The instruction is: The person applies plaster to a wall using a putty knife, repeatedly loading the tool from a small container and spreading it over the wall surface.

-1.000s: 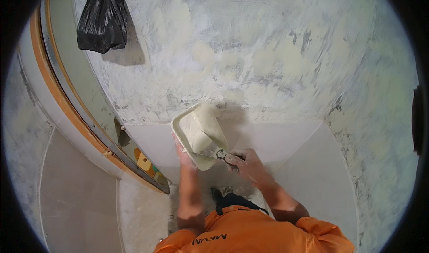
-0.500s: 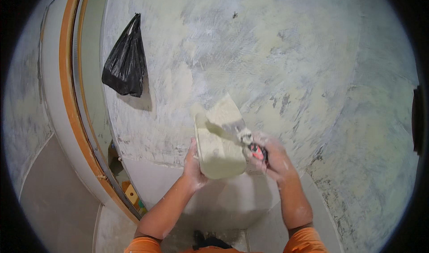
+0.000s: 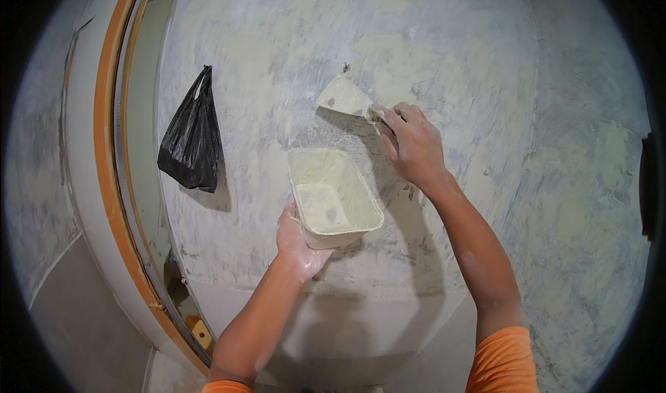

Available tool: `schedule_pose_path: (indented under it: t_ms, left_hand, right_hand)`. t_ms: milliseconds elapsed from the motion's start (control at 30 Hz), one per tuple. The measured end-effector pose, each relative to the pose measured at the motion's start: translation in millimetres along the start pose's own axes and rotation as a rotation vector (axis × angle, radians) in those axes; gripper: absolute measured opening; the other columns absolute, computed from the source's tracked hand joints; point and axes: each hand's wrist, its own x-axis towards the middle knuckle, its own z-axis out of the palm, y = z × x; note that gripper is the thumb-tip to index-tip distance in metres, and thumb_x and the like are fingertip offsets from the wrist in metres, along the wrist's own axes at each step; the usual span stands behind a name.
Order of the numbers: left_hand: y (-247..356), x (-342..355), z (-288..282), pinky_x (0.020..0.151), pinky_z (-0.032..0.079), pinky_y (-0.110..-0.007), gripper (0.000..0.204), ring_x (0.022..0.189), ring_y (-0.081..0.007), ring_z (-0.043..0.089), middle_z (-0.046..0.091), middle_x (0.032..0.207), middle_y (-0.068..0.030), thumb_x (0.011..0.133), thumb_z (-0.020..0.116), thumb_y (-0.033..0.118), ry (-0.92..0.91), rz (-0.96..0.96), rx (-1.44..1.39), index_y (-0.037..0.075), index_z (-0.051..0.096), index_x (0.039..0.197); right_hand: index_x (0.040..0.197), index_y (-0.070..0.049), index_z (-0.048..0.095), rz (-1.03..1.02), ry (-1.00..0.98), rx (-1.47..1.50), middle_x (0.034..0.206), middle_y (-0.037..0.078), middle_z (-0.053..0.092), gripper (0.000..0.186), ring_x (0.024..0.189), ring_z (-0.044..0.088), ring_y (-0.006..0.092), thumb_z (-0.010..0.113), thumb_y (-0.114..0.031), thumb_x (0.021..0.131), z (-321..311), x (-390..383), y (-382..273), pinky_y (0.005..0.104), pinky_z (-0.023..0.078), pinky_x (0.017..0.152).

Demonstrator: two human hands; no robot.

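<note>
Your right hand (image 3: 415, 147) had its fingers (image 3: 392, 120) closed around the handle of a putty knife (image 3: 345, 96), pressing the pale, putty-smeared blade flat against the wall (image 3: 485, 67). The blade's long axis ran from your fingertips up and to the left, with its broad edge pointing toward the upper left of the mottled grey and cream wall. Your left hand (image 3: 300, 244) had its fingers curled under the near end of a cream rectangular tub (image 3: 333, 197), holding it just below and left of the blade, open side toward you, with a layer of pale putty in the bottom. The tub's long axis ran away from you, tilted slightly left.

This looked like the spreading step: putty being laid on the wall. The next stroke seemed to call for steady, even pressure and a shallow blade angle.

A black plastic bag (image 3: 190, 140) hung on the wall to the left, beside an orange door frame (image 3: 104, 150)
</note>
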Motion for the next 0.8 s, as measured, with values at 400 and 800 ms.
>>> schedule_pose_path:
  t_ms: [400,800]
  left_hand:
    - [23.2,-21.7,-16.7,0.110,0.041,-0.058,0.054,0.131,-0.0352,0.052,0.049,0.147,-0.0118,0.107,0.035,0.047,0.105,0.012,0.021,0.012,0.046,0.146]
    - [28.2,-34.8,-22.7,0.099,0.052,-0.056,0.048,0.121,-0.0364,0.059,0.055,0.137,-0.0186,0.105,0.034,0.032,0.098,0.179,0.119,0.005,0.047,0.142]
  right_hand:
    - [0.127,-0.014,0.067,0.016,0.049,-0.035,0.100,0.012,0.059,0.043,0.096,0.060,0.0313,0.068,-0.008,0.084,17.5,-51.3,28.5,0.0446,0.052,0.079]
    - [0.137,0.011,0.048,0.110,-0.385,-0.249,0.092,0.023,0.060,0.051,0.065,0.068,0.0327,0.055,-0.005,0.089,58.7,-87.9,-35.8,0.0413,0.057,0.053]
